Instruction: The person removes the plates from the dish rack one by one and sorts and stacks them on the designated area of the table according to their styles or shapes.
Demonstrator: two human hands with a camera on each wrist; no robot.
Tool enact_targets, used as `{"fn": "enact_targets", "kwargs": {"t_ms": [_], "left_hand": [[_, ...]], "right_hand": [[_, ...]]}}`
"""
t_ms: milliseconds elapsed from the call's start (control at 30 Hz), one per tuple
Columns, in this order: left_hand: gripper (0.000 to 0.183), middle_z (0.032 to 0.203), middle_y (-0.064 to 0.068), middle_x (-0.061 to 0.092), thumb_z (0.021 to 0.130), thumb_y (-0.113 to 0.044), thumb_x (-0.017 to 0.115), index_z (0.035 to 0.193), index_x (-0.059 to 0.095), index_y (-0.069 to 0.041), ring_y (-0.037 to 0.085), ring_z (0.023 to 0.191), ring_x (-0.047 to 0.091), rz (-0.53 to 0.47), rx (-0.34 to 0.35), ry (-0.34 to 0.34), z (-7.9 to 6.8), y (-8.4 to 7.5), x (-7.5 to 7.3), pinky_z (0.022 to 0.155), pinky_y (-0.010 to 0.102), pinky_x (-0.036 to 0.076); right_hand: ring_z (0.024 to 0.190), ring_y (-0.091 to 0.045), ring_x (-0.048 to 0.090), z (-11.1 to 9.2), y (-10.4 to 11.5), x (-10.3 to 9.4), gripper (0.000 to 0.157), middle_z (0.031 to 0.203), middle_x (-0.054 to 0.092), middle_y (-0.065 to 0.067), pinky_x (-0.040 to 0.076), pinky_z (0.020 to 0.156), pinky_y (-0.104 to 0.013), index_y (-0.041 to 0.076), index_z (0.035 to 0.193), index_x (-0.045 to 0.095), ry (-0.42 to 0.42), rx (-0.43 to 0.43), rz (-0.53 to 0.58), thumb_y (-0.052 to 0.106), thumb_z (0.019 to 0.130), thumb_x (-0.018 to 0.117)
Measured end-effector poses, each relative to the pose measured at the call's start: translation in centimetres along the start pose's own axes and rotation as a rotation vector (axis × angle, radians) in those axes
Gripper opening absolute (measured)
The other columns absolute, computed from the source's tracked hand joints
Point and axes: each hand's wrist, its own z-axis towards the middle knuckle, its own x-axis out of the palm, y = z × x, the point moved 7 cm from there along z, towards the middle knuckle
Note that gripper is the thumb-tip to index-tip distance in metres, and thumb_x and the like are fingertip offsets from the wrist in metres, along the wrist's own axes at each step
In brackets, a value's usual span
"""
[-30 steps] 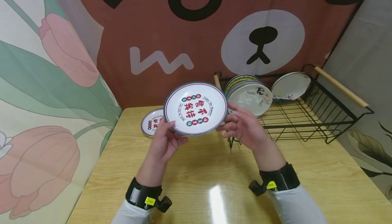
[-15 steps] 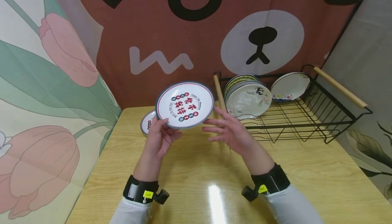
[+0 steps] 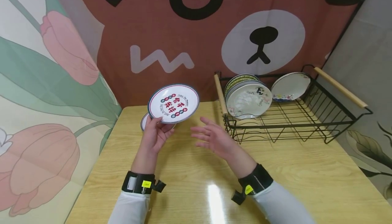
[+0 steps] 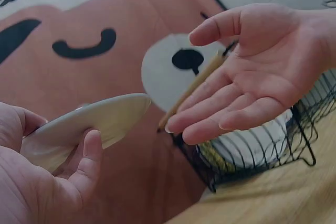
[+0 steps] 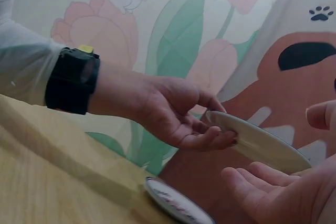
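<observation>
My left hand point(image 3: 155, 135) pinches the near-left rim of a white plate point(image 3: 174, 103) with a dark rim and red lettering. Its thumb lies on top and the fingers are underneath. In the left wrist view the plate point(image 4: 100, 119) is held tilted in the air. To the right, my right hand point(image 3: 215, 139) is apart from the plate, fingers extended and palm turned inward; the left wrist view shows this right hand point(image 4: 262, 66) holding nothing. Below the held plate a second plate point(image 5: 176, 203) lies on the table, partly covered in the head view.
A black wire dish rack point(image 3: 294, 126) with wooden handles stands at the back right. Several plates lean upright at its left end, a floral plate point(image 3: 249, 101) in front. Another plate point(image 3: 291, 86) leans at its back. A printed cloth point(image 3: 153, 40) hangs behind the wooden table point(image 3: 183, 183).
The left hand has carried the plate leftward, over the plate on the table. The right hand has let go of the rim and moved left and slightly down, away from the rack.
</observation>
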Motion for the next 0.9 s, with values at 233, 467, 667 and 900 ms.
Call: {"fn": "enact_targets", "kwargs": {"t_ms": [233,467,667,900], "left_hand": [[0.059,0.117,0.01,0.074,0.108,-0.016,0.045,0.158,0.024,-0.039,0.02,0.088,0.076,-0.011,-0.055,-0.123,1.4,1.2,-3.3,0.069,0.028,0.06],[0.059,0.117,0.008,0.073,0.108,-0.018,0.045,0.156,0.023,-0.045,0.02,0.093,0.077,0.004,-0.098,-0.237,2.5,1.8,-7.0,0.068,0.027,0.06],[0.06,0.12,0.008,0.067,0.108,-0.018,0.045,0.158,0.022,-0.042,0.02,0.092,0.076,0.011,-0.138,-0.343,2.8,2.5,-9.3,0.073,0.028,0.06],[0.063,0.122,0.009,0.067,0.107,-0.018,0.047,0.159,0.02,-0.042,0.021,0.091,0.077,0.025,-0.157,-0.407,2.9,3.0,-11.2,0.074,0.028,0.06]], "right_hand": [[0.146,-0.046,0.044,1.9,-3.5,-1.0,0.064,0.16,0.038,-0.029,0.053,0.107,-0.048,0.013,0.164,0.015,-0.109,0.082,0.107,0.036,0.109,0.039],[0.146,-0.049,0.041,2.7,-5.9,-1.1,0.069,0.16,0.034,-0.033,0.038,0.118,-0.058,0.011,0.165,0.007,-0.114,0.123,0.076,0.037,0.109,0.038],[0.145,-0.052,0.04,2.9,-7.3,-1.0,0.07,0.158,0.035,-0.036,0.042,0.115,-0.059,0.01,0.165,0.006,-0.115,0.134,0.059,0.037,0.11,0.038],[0.143,-0.053,0.042,3.0,-8.8,-0.7,0.073,0.156,0.038,-0.036,0.044,0.113,-0.059,0.009,0.165,0.006,-0.114,0.163,0.05,0.038,0.108,0.041]]}}
